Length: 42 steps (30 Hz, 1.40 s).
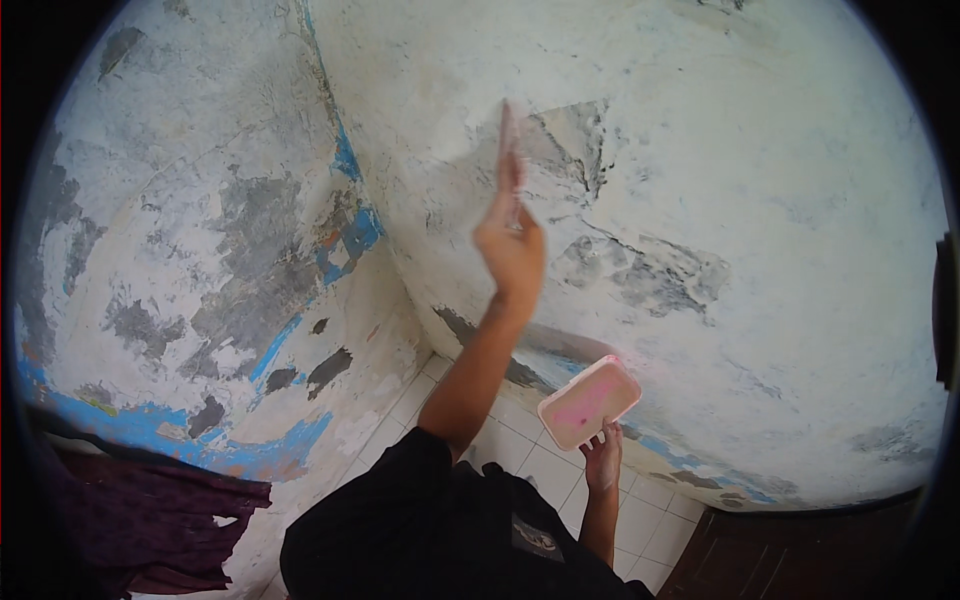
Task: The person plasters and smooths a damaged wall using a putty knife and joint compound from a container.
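Observation:
My left hand [512,255] is raised against the wall [800,200], beside a rough grey patch. Its fingers close on a thin, flat tool [508,140], seen nearly edge-on and blurred, so its exact kind does not show. Lower and to the right, my right hand [602,462] grips the near edge of a shallow pink rectangular plastic tray [548,412]. A beige-pink layer with brighter pink smears covers the tray's inside. Whitish residue marks the right hand.
Another wall [130,230], with peeling paint and blue and grey patches, meets this one in a corner at left. Dark purple cloth [150,510] hangs at lower left. White floor tiles [545,470] lie below. A dark brown panelled wooden piece [780,560] stands at lower right.

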Each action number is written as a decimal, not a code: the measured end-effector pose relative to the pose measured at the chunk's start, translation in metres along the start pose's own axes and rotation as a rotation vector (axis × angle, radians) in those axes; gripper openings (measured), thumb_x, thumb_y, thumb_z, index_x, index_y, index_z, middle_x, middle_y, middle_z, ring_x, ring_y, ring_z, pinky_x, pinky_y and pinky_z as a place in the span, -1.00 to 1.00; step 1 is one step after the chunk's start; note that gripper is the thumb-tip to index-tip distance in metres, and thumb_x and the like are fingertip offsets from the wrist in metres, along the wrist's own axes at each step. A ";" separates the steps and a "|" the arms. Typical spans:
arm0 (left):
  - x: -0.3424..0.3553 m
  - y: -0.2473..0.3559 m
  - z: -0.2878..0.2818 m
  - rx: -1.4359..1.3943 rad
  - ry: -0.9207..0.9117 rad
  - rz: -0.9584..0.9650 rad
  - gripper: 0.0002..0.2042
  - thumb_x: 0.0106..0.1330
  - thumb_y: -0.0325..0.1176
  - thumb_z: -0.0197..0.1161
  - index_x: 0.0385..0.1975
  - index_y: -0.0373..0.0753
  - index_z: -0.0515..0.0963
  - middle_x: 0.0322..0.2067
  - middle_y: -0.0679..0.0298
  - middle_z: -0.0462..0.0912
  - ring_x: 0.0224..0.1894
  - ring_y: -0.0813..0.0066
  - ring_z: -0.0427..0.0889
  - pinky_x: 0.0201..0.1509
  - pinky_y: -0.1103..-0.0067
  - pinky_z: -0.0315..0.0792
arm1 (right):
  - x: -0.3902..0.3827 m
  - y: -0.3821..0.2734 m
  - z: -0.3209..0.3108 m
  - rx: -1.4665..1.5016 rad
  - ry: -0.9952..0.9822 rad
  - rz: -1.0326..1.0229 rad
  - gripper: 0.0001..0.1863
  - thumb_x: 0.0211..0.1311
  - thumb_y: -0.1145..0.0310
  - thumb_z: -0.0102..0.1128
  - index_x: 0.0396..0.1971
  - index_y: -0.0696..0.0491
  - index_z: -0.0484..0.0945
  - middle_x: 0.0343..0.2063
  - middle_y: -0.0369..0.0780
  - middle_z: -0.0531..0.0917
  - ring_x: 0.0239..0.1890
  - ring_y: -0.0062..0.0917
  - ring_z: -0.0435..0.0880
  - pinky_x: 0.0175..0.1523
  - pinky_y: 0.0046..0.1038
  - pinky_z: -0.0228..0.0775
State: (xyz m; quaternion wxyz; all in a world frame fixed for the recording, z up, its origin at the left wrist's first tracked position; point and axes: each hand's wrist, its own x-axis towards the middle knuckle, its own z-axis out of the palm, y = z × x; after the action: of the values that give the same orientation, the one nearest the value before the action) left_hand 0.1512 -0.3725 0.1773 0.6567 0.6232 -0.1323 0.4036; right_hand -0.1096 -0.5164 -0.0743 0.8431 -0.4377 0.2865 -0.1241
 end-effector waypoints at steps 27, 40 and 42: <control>-0.082 0.042 -0.004 -0.236 -0.584 0.087 -0.41 0.22 -0.77 0.06 0.32 -0.34 0.35 0.27 -0.09 0.43 0.25 0.12 0.54 0.25 0.44 0.45 | 0.008 0.003 0.005 -0.017 -0.006 0.022 -0.35 0.33 0.00 0.22 0.23 0.02 0.19 0.09 -0.15 0.44 0.10 -0.30 0.50 0.09 -0.13 0.45; -0.046 0.014 0.041 0.078 -0.213 0.406 -0.44 0.26 -0.74 -0.02 0.33 -0.39 0.32 0.19 -0.14 0.50 0.17 0.09 0.60 0.18 0.44 0.53 | 0.004 0.002 -0.001 -0.012 0.023 0.002 -0.33 0.32 -0.01 0.23 0.20 0.07 0.16 0.07 -0.10 0.42 0.07 -0.31 0.51 0.04 -0.16 0.48; -0.063 0.021 0.037 0.146 -0.277 0.479 -0.42 0.23 -0.78 -0.02 0.32 -0.39 0.33 0.20 -0.13 0.49 0.18 0.11 0.59 0.19 0.43 0.54 | 0.006 0.005 -0.004 -0.009 0.025 0.003 -0.33 0.31 -0.02 0.23 0.19 0.07 0.16 0.07 -0.10 0.42 0.07 -0.31 0.51 0.04 -0.16 0.47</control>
State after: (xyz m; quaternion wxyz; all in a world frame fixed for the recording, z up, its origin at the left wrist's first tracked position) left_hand 0.1087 -0.4314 0.1564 0.4716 0.6692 -0.3347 0.4667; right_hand -0.1071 -0.5192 -0.0825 0.8378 -0.4395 0.2982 -0.1268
